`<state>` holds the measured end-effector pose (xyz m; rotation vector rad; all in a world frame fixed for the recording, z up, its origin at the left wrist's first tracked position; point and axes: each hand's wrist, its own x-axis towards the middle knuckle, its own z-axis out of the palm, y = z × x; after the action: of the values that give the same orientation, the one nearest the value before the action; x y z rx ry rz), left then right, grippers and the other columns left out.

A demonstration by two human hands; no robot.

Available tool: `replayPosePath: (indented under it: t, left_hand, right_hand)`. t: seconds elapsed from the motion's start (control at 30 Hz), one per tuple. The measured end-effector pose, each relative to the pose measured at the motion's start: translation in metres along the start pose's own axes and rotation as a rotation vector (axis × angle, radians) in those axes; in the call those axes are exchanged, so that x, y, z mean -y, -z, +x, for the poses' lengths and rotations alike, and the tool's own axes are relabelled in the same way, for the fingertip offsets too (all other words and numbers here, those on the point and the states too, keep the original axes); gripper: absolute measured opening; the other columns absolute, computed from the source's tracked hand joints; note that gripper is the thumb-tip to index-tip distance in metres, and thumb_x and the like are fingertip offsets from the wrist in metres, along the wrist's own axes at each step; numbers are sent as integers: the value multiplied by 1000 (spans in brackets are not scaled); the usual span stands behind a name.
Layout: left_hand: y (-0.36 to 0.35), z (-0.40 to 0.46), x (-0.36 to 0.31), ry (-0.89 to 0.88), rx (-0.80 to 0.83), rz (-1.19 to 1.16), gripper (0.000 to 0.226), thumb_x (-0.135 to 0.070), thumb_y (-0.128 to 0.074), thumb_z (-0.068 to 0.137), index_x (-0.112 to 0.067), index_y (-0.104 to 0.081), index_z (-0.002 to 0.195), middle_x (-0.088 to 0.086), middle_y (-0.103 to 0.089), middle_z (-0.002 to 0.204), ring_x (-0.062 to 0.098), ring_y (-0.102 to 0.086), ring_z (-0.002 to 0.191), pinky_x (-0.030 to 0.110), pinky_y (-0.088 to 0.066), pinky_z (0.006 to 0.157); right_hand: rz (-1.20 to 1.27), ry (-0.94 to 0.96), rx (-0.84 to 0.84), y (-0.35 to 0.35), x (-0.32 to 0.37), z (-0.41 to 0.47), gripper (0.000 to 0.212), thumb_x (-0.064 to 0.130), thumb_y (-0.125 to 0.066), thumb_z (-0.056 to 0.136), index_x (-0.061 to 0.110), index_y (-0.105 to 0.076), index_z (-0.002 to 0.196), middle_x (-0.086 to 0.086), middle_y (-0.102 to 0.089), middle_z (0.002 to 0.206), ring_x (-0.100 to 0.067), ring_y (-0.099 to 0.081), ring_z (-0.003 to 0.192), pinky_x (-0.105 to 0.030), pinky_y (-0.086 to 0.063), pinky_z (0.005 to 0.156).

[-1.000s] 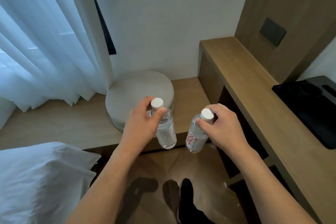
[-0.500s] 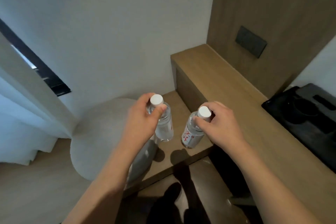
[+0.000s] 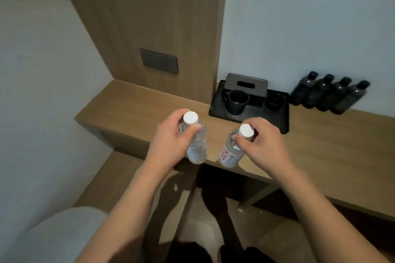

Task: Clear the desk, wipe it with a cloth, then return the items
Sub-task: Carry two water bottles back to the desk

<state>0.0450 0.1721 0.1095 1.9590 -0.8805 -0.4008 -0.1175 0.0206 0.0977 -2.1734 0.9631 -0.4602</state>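
Note:
My left hand (image 3: 172, 140) grips the neck of a clear water bottle (image 3: 197, 149) with a white cap. My right hand (image 3: 264, 145) grips a second water bottle (image 3: 229, 155), which has a red-printed label and a white cap. Both bottles hang upright in the air over the front edge of the wooden desk (image 3: 320, 156), near its left end. No cloth is in view.
A black tray (image 3: 280, 116) stands at the back of the desk and holds a dark mug (image 3: 236, 102), a black tissue box (image 3: 245, 85) and a small cup. Several dark bottles (image 3: 329, 94) line the wall to its right. A grey round stool (image 3: 53, 235) is at lower left.
The view has swung right from the curtain and low bench to the desk. Both hands carried the bottles along and now hold them over the desk's front edge.

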Motion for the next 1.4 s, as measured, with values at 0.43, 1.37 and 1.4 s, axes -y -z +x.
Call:
replayPosePath:
  t: [0.43,1.37,1.4]
  left_hand:
    - [-189,105,-75,-254,453,12,23,-31,-68,94,-31,-60,115,-19,-65,105,-4,-60,99,26,-53,84]
    - [-438,296,-135,-335,593,292,22,-30,-59,99,-17,-55,116,2,-60,97,21,-57,86,43,-51,77]
    - [-442,301,-134,-333,573,295,21,-30,-59,99,-17,-55,115,2,-60,98,21,-57,86,41,-50,76]
  right_hand:
    - [-74,-297,-318,124,-156,36,18,26,-74,84,16,-64,94,2,-56,91,-14,-55,83,-36,-51,72]
    - [-108,-275,-127,228,-342,254,25,26,-70,85,17,-59,106,2,-49,99,-18,-53,89,-35,-43,77]
    - [-100,-272,-130,228,-345,259,25,26,-70,86,17,-58,105,3,-49,98,-18,-53,88,-34,-43,77]
